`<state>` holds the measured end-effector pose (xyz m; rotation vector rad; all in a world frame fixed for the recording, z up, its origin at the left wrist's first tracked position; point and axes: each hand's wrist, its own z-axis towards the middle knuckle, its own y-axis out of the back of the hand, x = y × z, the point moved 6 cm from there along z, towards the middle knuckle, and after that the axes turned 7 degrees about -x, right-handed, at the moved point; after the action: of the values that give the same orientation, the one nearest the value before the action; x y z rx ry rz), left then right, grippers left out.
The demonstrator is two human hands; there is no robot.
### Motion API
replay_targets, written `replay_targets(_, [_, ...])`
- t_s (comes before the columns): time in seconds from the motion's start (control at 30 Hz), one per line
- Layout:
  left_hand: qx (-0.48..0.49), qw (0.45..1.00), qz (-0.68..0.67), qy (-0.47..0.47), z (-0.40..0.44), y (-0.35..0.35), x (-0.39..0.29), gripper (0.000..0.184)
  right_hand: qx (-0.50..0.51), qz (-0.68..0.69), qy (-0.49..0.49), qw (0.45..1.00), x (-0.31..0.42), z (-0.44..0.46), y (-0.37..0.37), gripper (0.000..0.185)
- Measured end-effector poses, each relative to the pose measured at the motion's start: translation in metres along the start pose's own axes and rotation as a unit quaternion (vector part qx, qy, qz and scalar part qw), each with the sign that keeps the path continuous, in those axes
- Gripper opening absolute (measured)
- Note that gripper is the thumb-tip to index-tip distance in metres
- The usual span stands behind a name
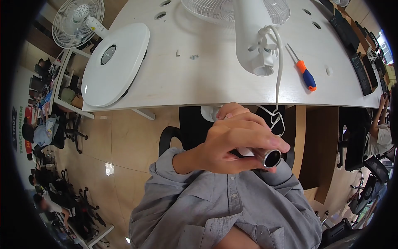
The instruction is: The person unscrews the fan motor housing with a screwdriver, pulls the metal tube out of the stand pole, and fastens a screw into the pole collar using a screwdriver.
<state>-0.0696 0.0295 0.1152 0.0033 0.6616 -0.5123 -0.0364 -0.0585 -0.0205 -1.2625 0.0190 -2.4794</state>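
1. Head view: left hand grasped the metal tube near its open end, beside the table
2. Right hand was mostly hidden; its grip could not be told
3. Step appeared to be tube handling; next move seemingly called for steady support

Glossy tiled floor, black office chair at left, seated person, wooden cabinet, green wall lettering
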Motion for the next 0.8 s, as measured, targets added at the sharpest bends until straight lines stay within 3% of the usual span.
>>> replay_targets(0.1, [0.072, 0.997, 0.005, -0.016, 0.001, 0.01, -0.002, 0.072, -0.007, 0.013, 0.013, 1.0, -0.001, 0.0, 0.001, 0.036])
replay_targets(0.2, [0.065, 0.998, -0.002, -0.012, 0.0, 0.013, -0.004, 0.077, -0.015, 0.027, 0.024, 0.999, -0.001, -0.002, 0.0, 0.035])
replay_targets(0.27, [0.065, 0.998, -0.015, -0.005, 0.001, 0.011, -0.005, 0.076, -0.016, 0.036, 0.03, 0.999, -0.001, -0.002, 0.0, 0.035])
replay_targets(0.47, [0.004, 1.0, 0.009, 0.015, 0.007, 0.001, -0.008, 0.046, -0.019, 0.056, 0.041, 0.997, -0.004, -0.006, -0.001, 0.034])
replay_targets(0.57, [-0.023, 1.0, -0.016, 0.011, 0.009, -0.003, -0.009, 0.044, -0.022, 0.066, 0.042, 0.997, -0.003, -0.005, -0.001, 0.033])
replay_targets(0.7, [0.045, 0.998, -0.014, -0.032, 0.021, -0.004, -0.026, 0.061, 0.01, 0.042, 0.04, 0.998, -0.014, -0.008, 0.003, 0.033])
replay_targets(0.8, [-0.01, 0.999, -0.038, -0.036, 0.019, -0.009, -0.031, 0.054, -0.004, 0.051, 0.071, 0.996, -0.014, -0.014, 0.001, 0.035])
